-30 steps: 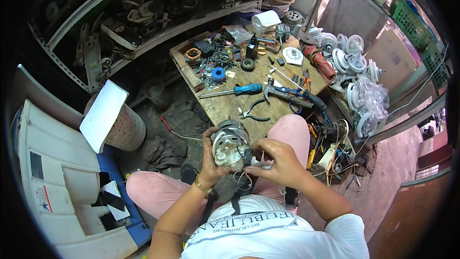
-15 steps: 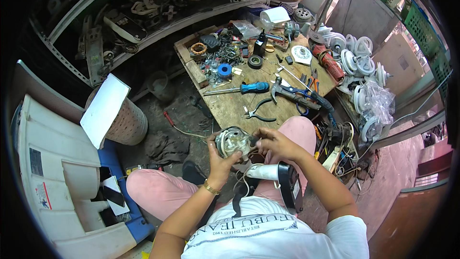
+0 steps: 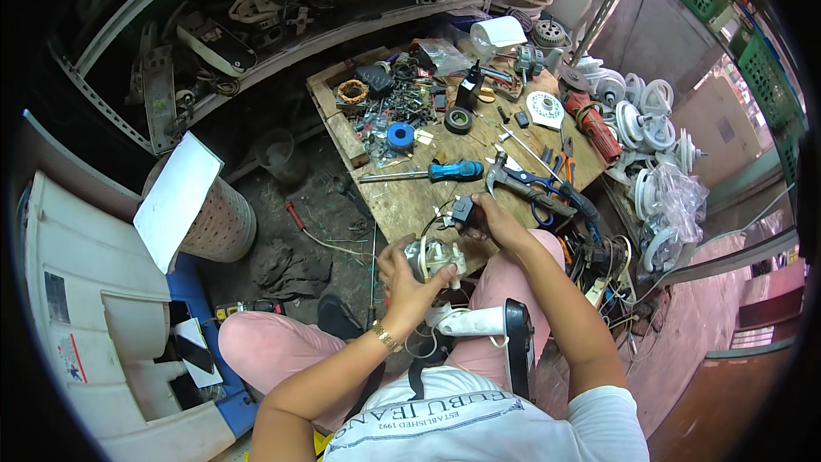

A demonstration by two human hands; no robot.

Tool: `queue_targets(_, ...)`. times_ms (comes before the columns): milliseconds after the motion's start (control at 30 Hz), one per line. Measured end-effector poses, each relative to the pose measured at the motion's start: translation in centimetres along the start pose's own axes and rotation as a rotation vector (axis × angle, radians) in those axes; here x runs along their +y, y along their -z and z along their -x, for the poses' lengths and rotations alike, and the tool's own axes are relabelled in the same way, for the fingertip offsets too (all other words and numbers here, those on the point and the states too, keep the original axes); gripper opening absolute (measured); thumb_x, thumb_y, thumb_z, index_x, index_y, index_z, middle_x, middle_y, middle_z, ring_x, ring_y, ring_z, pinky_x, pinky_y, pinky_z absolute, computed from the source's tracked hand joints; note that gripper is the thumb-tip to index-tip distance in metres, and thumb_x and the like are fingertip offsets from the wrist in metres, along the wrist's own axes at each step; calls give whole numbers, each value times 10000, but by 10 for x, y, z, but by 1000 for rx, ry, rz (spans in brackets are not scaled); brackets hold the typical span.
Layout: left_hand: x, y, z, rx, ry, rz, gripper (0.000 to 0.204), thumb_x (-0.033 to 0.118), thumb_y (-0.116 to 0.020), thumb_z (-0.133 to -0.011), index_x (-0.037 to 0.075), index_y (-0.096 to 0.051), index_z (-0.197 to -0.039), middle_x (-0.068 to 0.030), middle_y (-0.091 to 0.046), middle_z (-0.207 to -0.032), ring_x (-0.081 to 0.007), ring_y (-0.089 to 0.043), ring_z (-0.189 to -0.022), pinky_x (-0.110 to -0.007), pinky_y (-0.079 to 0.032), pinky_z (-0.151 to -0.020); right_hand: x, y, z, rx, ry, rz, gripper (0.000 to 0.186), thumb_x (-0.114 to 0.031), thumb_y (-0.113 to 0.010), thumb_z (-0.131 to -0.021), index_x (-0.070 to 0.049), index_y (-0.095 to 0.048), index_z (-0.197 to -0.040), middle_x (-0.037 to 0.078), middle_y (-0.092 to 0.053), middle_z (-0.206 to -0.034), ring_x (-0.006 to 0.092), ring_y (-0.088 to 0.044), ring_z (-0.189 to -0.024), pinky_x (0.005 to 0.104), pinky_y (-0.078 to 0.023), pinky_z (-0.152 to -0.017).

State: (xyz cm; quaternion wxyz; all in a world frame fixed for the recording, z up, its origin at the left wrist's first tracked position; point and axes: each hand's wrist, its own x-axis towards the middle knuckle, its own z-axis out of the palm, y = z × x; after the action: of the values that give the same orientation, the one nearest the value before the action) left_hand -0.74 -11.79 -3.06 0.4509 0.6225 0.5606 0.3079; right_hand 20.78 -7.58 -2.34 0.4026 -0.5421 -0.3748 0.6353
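Observation:
My left hand grips a small metal fan motor just above my lap. Thin wires run from the motor up to a small black box-shaped part, which my right hand pinches at the near edge of the wooden board. A white and black tool with a handle lies across my pink-trousered thighs, below both hands.
On the board lie a blue-handled screwdriver, a hammer, scissors, a blue tape roll, a black tape roll and several small parts. White fan parts pile up at right. A white casing and a perforated basket stand at left.
The motor has come down and turned in my left hand. My right hand has left the motor and moved up to the board's edge, pulling the black part out on its wires.

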Motion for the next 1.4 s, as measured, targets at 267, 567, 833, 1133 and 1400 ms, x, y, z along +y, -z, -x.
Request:
queue_targets(267, -16, 27, -22, -224, -237, 37, 659, 399, -640, -832, 31, -429, -1336, -180, -411, -1295, -335, -364, -1254, -421, -253, -1075, -10, 3, -10, 110, 152, 99, 320, -332, -482, -994, -61, -606, -880, -13, -565, -715, 52, -474, -580, 204, -374, -518)
queue_targets(567, -34, 15, -20, -124, 29, 608, 458, 270, -582, -887, -14, -516, -1241, -152, -459, -1231, -263, -421, -1206, -356, -299, -1065, -6, -13, -11, 30, 164, 55, 276, -278, -475, -1011, -62, -615, -910, -45, -551, -735, 33, -443, -587, 192, -348, -513)
queue_targets(833, -27, 21, -18, -155, -98, 500, 432, 200, -627, -837, -21, -538, -1197, -126, -508, -1151, -240, -479, -1136, -342, -337, -1030, -16, -18, 1, 25, 165, 65, 245, -240, -498, -996, -38, -625, -944, -44, -545, -729, 32, -433, -592, 203, -351, -531)
queue_targets(1133, -32, 16, -22, -69, -175, 331, 407, 81, -577, -775, -13, -556, -1171, -133, -531, -1149, -232, -504, -1116, -348, -367, -1010, -20, -26, 3, 41, 242, 202, 220, -206, -522, -983, -15, -618, -933, -17, -566, -692, 38, -478, -571, 208, -383, -510)
queue_targets(1400, -14, 17, -43, -100, -117, 483, 345, 72, -618, -865, -18, -556, -1193, -106, -616, -1134, -180, -595, -1037, -310, -454, -933, -12, -39, -11, 108, 92, 1, 279, -275, -473, -1021, -40, -572, -906, -8, -566, -677, 52, -525, -548, 206, -393, -482)
